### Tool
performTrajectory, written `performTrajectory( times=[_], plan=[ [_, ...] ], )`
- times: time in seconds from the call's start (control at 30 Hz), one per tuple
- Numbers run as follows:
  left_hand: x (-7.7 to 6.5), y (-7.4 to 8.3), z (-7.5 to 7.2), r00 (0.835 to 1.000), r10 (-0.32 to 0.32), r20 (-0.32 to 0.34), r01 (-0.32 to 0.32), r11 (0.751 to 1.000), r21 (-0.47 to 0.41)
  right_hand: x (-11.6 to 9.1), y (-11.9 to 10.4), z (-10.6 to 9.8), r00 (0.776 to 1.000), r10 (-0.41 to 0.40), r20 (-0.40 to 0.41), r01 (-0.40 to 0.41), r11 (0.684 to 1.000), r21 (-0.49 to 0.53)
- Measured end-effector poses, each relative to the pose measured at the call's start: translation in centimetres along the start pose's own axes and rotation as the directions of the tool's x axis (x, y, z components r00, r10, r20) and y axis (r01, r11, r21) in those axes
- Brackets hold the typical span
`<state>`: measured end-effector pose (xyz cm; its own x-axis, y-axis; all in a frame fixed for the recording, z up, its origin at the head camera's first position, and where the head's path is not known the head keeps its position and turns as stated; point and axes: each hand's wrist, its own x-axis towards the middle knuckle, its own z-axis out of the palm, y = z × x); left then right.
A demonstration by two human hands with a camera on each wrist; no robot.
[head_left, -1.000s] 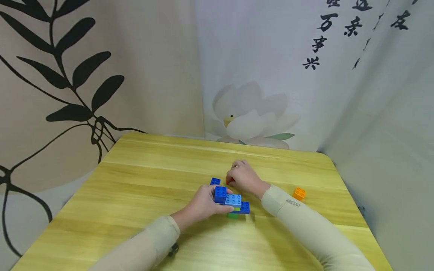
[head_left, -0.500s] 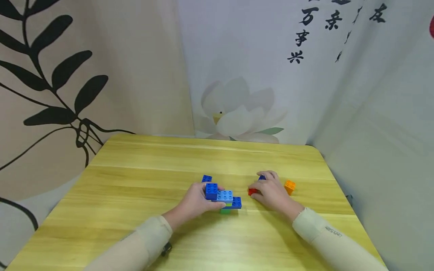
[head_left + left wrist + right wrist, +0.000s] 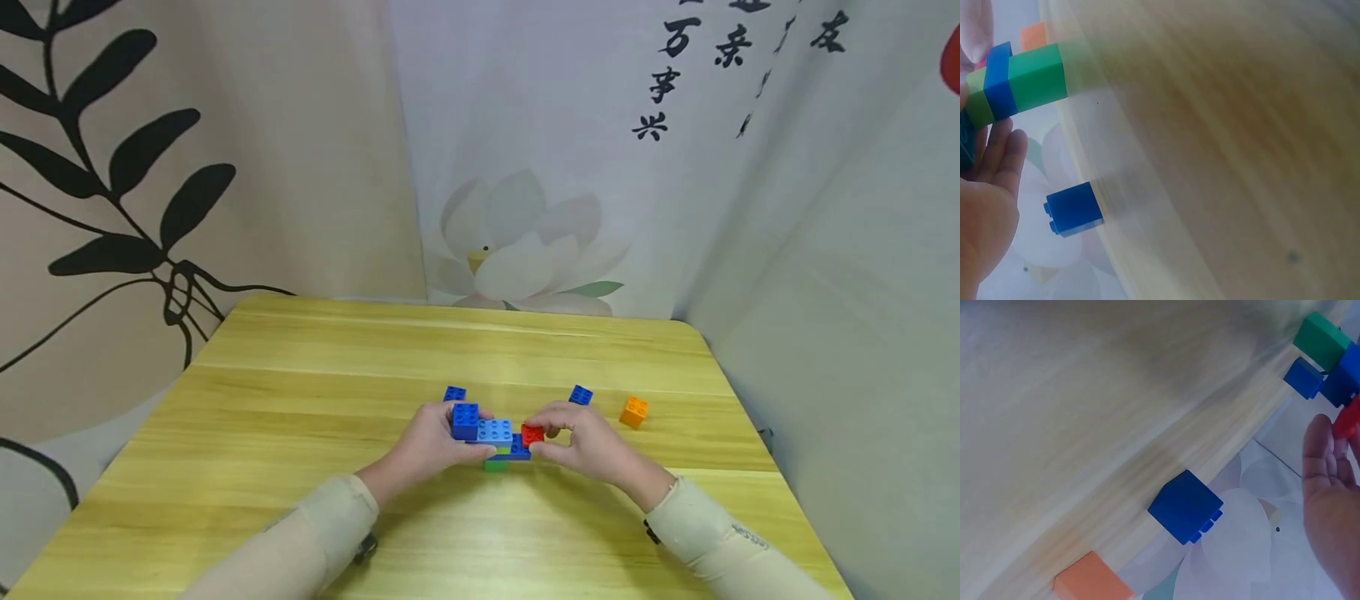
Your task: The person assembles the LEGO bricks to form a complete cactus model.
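In the head view my left hand [image 3: 427,442] grips a stack of building bricks from its left side. The stack has a dark blue brick [image 3: 465,422] on top at the left, a light blue brick [image 3: 495,432] beside it, a longer blue brick [image 3: 517,450] sticking out to the right and a green brick [image 3: 1038,76] at the bottom. My right hand [image 3: 577,442] pinches a red brick [image 3: 532,435] between thumb and fingers, at the right end of the longer blue brick. Whether the red brick is pressed fully on I cannot tell.
On the wooden table [image 3: 337,358] a loose blue brick [image 3: 454,393] stands behind my left hand. Another blue brick [image 3: 581,395] and an orange brick [image 3: 633,412] stand behind and to the right of my right hand. A curtain [image 3: 337,167] hangs behind the table.
My right hand has moved from the far middle to the right, then back left with the red brick to the stack. A blue brick now stands loose at the right. The left hand keeps its grip.
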<state>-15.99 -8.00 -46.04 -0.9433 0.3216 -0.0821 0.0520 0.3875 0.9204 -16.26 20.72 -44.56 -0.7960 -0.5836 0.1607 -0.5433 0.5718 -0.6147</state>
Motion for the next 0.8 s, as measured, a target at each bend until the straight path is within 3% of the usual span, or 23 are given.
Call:
performTrajectory(
  times=[0.43,0.57,0.8],
  plan=[
    [0.0,0.0,0.0,1.000,-0.008,0.009,0.008,1.000,-0.011,-0.2,0.2,0.9,0.996,0.093,-0.009,-0.089,0.978,0.189],
    [-0.1,0.0,-0.1,1.000,-0.026,0.015,0.026,1.000,-0.015,-0.3,0.4,1.2,0.993,0.119,0.005,-0.116,0.961,0.252],
    [-0.2,0.2,-0.2,1.000,0.001,0.016,0.000,0.999,-0.033,-0.3,0.5,1.6,0.988,0.151,0.016,-0.148,0.931,0.333]
  ],
)
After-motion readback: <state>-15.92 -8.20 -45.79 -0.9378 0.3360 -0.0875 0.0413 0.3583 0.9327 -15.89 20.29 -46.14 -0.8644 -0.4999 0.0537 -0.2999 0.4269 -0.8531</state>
